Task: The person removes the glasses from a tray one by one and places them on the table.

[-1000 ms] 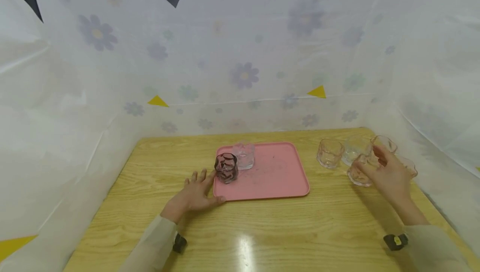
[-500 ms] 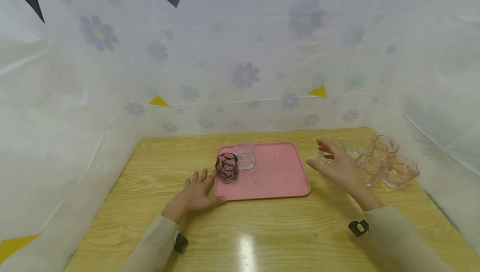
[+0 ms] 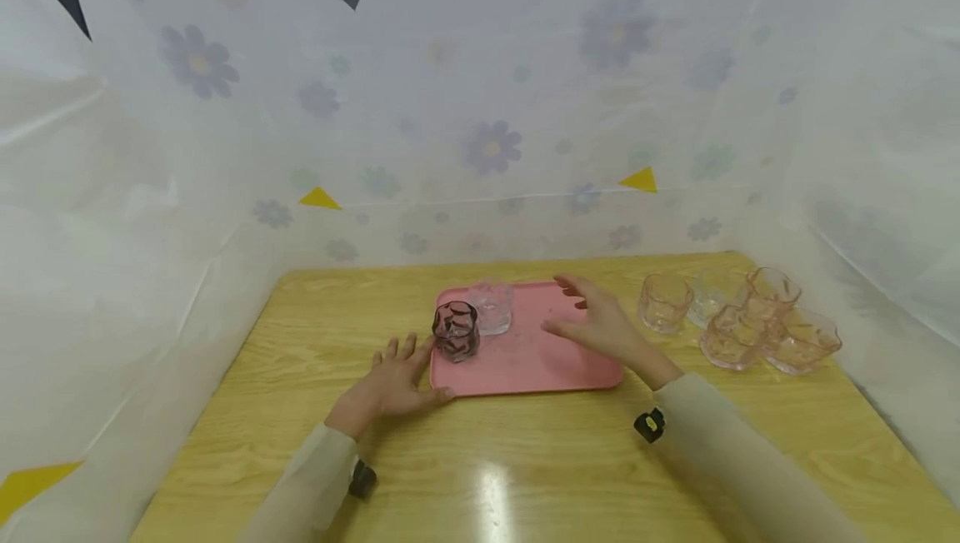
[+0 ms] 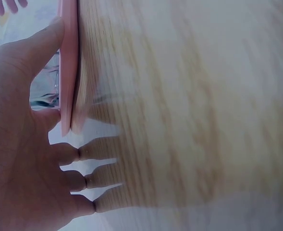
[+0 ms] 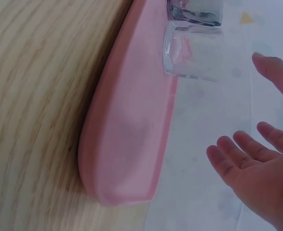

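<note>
On the left part of a pink tray [image 3: 525, 368] stand a dark purple glass cup [image 3: 456, 332] and, just behind it, a clear glass cup [image 3: 493, 310]. My left hand [image 3: 390, 389] rests at the tray's left front corner, fingers spread on the table and thumb touching the rim, as the left wrist view also shows. Over the tray's right half hovers my right hand [image 3: 600, 326], thumb apart from the loosely bent fingers, with nothing in it. In the right wrist view both cups sit beyond the fingers, apart from them.
At the right of the wooden table [image 3: 555, 460] several pink and clear glass cups [image 3: 731, 339] stand close together, one pink cup [image 3: 664, 306] nearest the tray. A white flower-printed sheet [image 3: 487, 218] encloses the back and sides.
My right hand has swung left from the group of cups on the right, past the nearest pink cup, to above the tray. My left hand and the cups stay where they were.
</note>
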Motion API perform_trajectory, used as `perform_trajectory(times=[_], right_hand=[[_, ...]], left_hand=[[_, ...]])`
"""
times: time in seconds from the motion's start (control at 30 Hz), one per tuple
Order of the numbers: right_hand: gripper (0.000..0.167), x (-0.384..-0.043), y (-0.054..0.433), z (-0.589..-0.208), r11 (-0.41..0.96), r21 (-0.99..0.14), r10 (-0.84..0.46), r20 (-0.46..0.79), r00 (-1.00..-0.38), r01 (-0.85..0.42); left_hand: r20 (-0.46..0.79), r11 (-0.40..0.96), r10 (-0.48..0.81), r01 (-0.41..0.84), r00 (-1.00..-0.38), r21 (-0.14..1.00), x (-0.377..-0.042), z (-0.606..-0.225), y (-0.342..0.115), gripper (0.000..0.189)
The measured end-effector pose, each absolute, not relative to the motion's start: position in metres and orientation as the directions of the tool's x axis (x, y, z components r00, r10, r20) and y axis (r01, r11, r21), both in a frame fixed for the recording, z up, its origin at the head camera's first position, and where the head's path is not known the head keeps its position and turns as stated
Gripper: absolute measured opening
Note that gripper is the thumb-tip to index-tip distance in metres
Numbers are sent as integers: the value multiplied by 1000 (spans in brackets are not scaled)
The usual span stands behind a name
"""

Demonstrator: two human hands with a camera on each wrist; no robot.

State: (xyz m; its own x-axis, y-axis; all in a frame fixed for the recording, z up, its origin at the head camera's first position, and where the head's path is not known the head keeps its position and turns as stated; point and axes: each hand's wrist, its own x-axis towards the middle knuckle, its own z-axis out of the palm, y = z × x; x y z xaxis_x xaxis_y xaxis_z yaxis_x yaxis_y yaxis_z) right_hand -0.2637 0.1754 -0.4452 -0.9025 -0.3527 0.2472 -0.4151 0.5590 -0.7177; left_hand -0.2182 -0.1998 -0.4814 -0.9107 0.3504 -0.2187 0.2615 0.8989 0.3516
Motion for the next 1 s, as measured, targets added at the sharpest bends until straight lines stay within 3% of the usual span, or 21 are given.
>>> perform_trajectory(times=[0.27,0.57,1.0], right_hand=[[86,-278,147,-451,548,-720,-378,240,-894,-425],[88,-290,120,-461,529,-786,-374,121,-920,-319],[95,-304,100,-475,558,-768,-391,92,-916,-315]], left_hand=[[-157,863,381,290,-911,414,-218,-486,-203,115],[-211,896,352,264,-912,356,-218,-480,-199,106],[-211,901,346,261,-914,347,-220,-480,-200,106]])
